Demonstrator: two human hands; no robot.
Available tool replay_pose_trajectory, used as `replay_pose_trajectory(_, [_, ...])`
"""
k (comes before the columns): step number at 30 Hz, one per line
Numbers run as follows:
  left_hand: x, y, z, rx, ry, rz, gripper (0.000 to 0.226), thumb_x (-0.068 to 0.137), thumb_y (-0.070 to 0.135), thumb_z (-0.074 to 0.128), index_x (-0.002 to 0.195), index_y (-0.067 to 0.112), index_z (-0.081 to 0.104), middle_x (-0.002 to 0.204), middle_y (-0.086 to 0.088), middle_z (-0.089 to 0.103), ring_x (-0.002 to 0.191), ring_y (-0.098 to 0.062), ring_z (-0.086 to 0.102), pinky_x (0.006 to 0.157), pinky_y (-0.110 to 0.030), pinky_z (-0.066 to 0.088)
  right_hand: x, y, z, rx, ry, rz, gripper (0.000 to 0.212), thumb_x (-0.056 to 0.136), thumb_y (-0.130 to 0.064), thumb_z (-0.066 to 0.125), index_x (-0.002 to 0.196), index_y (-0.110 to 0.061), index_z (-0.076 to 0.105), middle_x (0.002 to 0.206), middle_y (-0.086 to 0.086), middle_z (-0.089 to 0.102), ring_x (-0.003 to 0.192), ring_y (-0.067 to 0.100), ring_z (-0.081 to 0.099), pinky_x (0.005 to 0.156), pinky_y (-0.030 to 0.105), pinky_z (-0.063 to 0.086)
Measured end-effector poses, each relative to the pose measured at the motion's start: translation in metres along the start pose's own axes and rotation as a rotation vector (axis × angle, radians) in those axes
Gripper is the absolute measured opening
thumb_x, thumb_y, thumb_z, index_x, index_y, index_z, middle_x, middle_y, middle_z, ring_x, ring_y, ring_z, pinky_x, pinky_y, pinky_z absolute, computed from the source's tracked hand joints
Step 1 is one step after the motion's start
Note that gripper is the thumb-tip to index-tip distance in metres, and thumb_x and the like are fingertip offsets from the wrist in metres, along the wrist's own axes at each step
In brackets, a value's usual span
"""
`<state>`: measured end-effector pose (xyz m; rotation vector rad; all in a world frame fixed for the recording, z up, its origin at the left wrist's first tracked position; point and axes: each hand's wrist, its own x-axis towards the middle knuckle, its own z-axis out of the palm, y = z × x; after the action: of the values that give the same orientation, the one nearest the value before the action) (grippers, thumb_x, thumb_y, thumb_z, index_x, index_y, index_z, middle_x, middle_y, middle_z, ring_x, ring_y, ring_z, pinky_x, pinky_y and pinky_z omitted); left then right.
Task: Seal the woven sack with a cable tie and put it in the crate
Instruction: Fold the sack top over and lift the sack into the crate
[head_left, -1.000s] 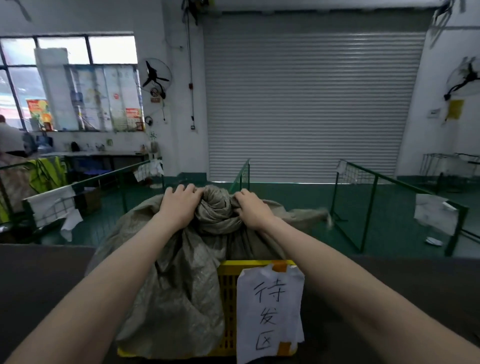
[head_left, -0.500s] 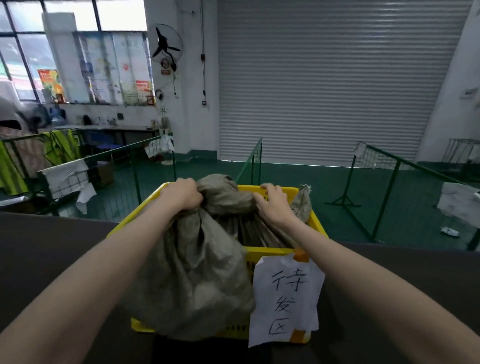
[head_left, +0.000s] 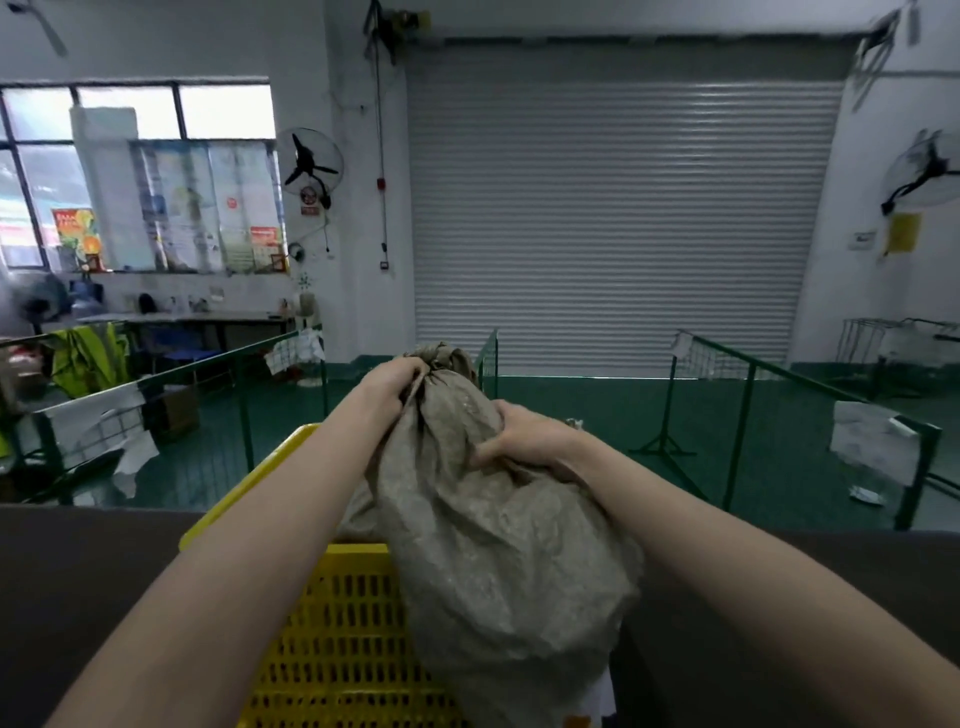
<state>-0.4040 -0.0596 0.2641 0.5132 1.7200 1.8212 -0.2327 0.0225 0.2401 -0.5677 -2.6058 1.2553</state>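
The woven sack (head_left: 498, 561) stands roughly upright over the near right part of the yellow crate (head_left: 332, 639), its long axis close to vertical and leaning slightly away — the gathered, bunched neck points up and toward the shutter door (head_left: 613, 218). Its bulging lower body hangs over the crate's near wall. The left hand (head_left: 387, 382) is curled round the cinched neck just below the tuft. The right hand (head_left: 524, 434) grips a fold of fabric on the sack's upper right shoulder, fingers bent into the cloth. No cable tie can be made out.
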Motion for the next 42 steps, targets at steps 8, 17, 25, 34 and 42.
replay_pose_trajectory(8, [-0.022, -0.011, 0.030, 0.009, 0.046, 0.070, 0.018, 0.089, 0.021, 0.058, 0.100, 0.007, 0.063, 0.096, -0.016, 0.066, 0.075, -0.025, 0.060, 0.063, -0.030, 0.048, 0.013, -0.006, -0.062, -0.855, 0.535, -0.193, 0.026, 0.080, -0.004, 0.053, 0.104, -0.007, 0.046, 0.116, 0.017, 0.051, 0.107, 0.037, 0.053, 0.078, 0.041, 0.041])
replay_pose_trajectory(17, [-0.024, -0.079, 0.019, 0.885, 0.253, 0.487, 0.072, 0.085, 0.050, 0.060, 0.139, 0.037, 0.015, 0.131, -0.014, 0.055, 0.114, -0.035, 0.056, 0.091, -0.053, 0.048, 0.042, 0.070, -0.024, -0.334, 0.817, -0.064, 0.052, 0.077, 0.011, 0.043, 0.121, -0.016, 0.047, 0.125, 0.013, 0.048, 0.114, 0.036, 0.044, 0.100, 0.050, 0.037])
replay_pose_trajectory(25, [-0.022, -0.128, 0.010, 1.447, -0.213, 0.338, 0.064, 0.081, 0.052, 0.062, 0.135, 0.030, 0.035, 0.129, -0.014, 0.048, 0.118, -0.035, 0.047, 0.092, -0.046, 0.046, 0.041, 0.119, 0.025, -0.086, 0.070, 0.186, 0.056, 0.095, -0.008, 0.039, 0.147, -0.011, 0.020, 0.141, 0.020, 0.045, 0.129, 0.035, 0.044, 0.103, 0.031, 0.037])
replay_pose_trajectory(34, [-0.014, -0.133, 0.022, 1.676, -0.348, 0.240, 0.031, 0.099, 0.043, 0.037, 0.120, 0.038, 0.060, 0.128, -0.011, 0.041, 0.124, -0.037, 0.032, 0.105, -0.051, 0.022, 0.054, 0.105, -0.026, -0.389, -0.061, 0.079, 0.064, 0.075, -0.033, 0.074, 0.133, -0.018, 0.049, 0.140, 0.011, 0.045, 0.124, 0.027, 0.044, 0.103, 0.044, 0.042])
replay_pose_trajectory(42, [-0.010, -0.147, 0.017, 1.560, -0.254, 0.311, 0.030, 0.097, 0.043, 0.039, 0.112, 0.039, 0.065, 0.102, -0.002, 0.035, 0.117, -0.032, 0.033, 0.102, -0.048, 0.023, 0.095, 0.147, -0.006, -0.787, -0.064, 0.150, 0.093, 0.081, -0.067, 0.049, 0.149, -0.038, -0.007, 0.159, 0.004, -0.018, 0.146, 0.035, -0.011, 0.118, 0.056, 0.003])
